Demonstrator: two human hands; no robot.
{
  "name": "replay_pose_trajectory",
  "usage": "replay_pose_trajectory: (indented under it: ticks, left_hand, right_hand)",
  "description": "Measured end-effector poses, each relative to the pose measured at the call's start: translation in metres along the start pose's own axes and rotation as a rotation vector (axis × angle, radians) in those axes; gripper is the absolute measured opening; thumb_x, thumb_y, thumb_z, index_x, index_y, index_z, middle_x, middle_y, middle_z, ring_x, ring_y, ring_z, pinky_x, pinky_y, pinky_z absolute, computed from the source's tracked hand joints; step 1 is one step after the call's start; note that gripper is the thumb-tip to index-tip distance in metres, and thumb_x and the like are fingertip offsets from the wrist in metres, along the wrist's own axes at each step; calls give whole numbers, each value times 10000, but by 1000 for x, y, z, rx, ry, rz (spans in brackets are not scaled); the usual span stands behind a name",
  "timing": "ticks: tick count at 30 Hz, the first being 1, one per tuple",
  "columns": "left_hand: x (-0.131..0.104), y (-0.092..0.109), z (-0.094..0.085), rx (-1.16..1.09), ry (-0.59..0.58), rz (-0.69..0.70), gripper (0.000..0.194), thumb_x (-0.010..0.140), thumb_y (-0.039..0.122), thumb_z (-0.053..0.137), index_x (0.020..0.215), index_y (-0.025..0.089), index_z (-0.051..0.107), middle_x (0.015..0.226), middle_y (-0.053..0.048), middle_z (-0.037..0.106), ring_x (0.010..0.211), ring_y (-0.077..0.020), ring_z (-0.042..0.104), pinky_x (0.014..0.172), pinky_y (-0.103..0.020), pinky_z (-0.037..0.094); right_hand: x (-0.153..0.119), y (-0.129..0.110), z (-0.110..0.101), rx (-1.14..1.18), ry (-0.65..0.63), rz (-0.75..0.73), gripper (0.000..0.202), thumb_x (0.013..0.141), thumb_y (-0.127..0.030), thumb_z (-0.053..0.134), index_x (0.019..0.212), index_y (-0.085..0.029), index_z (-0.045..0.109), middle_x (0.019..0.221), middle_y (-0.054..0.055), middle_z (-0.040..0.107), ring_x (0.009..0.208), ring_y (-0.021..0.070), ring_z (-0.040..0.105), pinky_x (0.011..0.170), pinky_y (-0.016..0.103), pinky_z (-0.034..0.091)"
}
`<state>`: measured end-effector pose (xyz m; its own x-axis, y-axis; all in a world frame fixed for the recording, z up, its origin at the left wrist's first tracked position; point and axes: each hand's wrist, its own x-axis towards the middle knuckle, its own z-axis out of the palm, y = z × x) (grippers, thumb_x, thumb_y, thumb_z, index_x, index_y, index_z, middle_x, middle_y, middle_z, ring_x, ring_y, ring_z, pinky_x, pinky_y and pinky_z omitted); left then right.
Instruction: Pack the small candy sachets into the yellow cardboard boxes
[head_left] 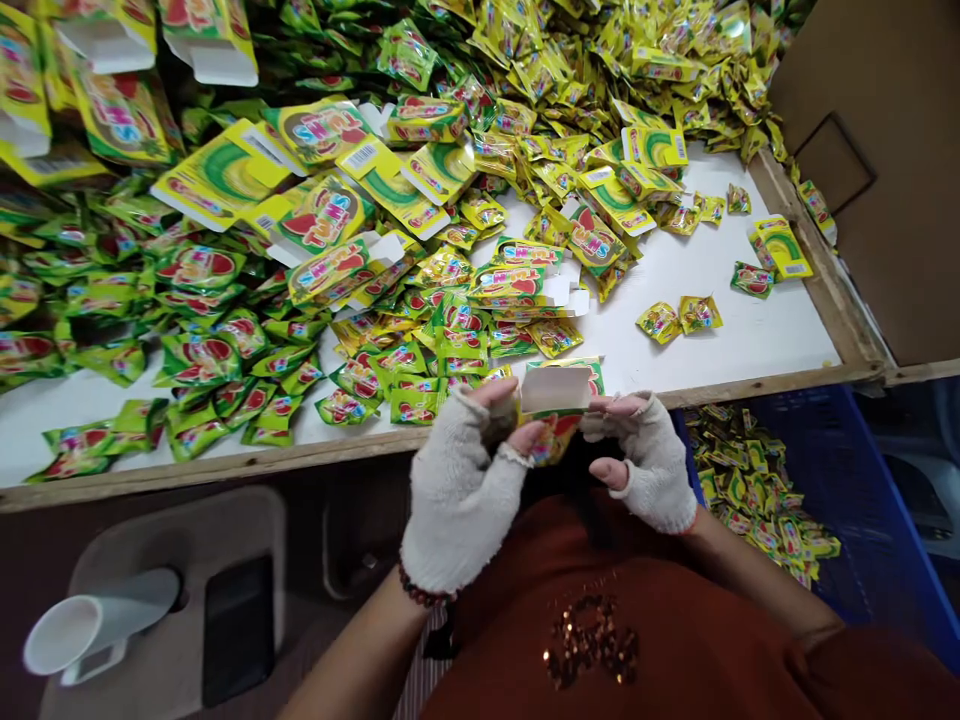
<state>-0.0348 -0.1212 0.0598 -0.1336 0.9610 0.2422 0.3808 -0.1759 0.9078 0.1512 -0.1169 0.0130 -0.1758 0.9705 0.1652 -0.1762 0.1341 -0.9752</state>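
My left hand [469, 490], in a white fingerless knit glove, grips a small candy box [555, 435] between thumb and fingers at the table's front edge. The box is tilted, with its pale flap [556, 388] raised toward the table. My right hand [641, 460], gloved the same way, is at the box's right side. Its fingertips are at or close to the box edge, while the thumb stands apart below; whether they touch is unclear. Green watermelon candy packets [416, 400] lie just beyond my left hand. Two yellow candy packets [680, 318] rest past my right hand.
Heaps of green and yellow packets [540, 50] cover the white table [780, 340], with several open boxes [330, 215] among them. A wooden rim [345, 445] edges it. Below right is a blue crate [870, 500] of filled boxes; below left, a stool [247, 515] carries a white mug [97, 620] and phone [238, 630].
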Motion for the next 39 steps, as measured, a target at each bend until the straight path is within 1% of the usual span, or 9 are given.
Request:
replay_pose_trajectory:
  ticks: [3,7,13,20,24,26,28,32,39]
  left_hand:
    - [-21,-3,17,-336,33,-211,342,795,298,753,1065,205,567,1005,-47,731,868,-187,742,778,-305,618]
    - [-40,-18,27,-433,23,-358,372,760,360,786,1043,176,629,988,-70,755,846,-203,749,755,-311,627]
    - [-59,-40,18,-138,-107,-253,176,814,307,716,940,188,744,906,-53,756,812,-183,714,743,-292,599]
    - [-64,-39,16,-107,-324,-150,94,873,259,631,859,197,700,792,-27,692,725,-141,650,672,-250,543]
    - [-60,-35,22,-338,-316,-440,240,845,293,661,1042,194,565,905,-47,711,793,-161,696,724,-292,587]
    - [-58,-34,24,-458,-321,-555,383,830,306,681,1137,197,479,944,-58,714,826,-170,709,764,-324,600]
    - [-58,-34,25,-488,-327,-592,467,814,299,697,1189,195,439,947,-56,712,839,-167,710,791,-330,596]
    - [-59,-36,26,-441,-337,-572,462,801,283,693,1195,189,470,947,-49,703,864,-162,705,808,-316,586]
    - [-63,-38,24,-277,-414,-411,287,869,297,628,1134,201,578,995,-65,710,886,-176,706,808,-318,582]
  right_hand:
    - [-2,6,6,21,2,-1,390,810,-318,781,1107,-283,530,1095,35,685,987,169,700,867,303,579]
    - [-9,13,3,-56,-51,45,298,881,-284,698,1152,-267,575,1085,38,694,928,151,704,850,291,571]
    - [-24,12,-15,-427,-140,152,218,872,-344,682,1026,-195,721,900,52,732,803,182,687,728,296,556]
    - [-16,2,-23,-466,-344,213,295,884,-381,647,675,-173,647,632,4,599,593,124,517,563,239,429]
    - [-10,2,-19,-275,-214,285,257,874,-390,671,1029,-185,673,849,34,663,722,146,602,651,251,504]
    - [-8,3,-19,-306,-250,260,304,889,-359,655,1144,-193,666,923,53,691,788,165,641,701,270,524]
    - [-7,1,-21,-396,-335,181,234,917,-323,615,1089,-194,709,915,59,718,814,176,663,738,283,528]
    - [-5,-7,-24,-416,-446,92,220,954,-304,557,946,-189,744,949,69,749,858,184,688,780,287,530]
    - [-2,-19,-19,-565,-395,197,181,922,-299,600,877,-177,726,755,21,689,679,144,615,623,248,459]
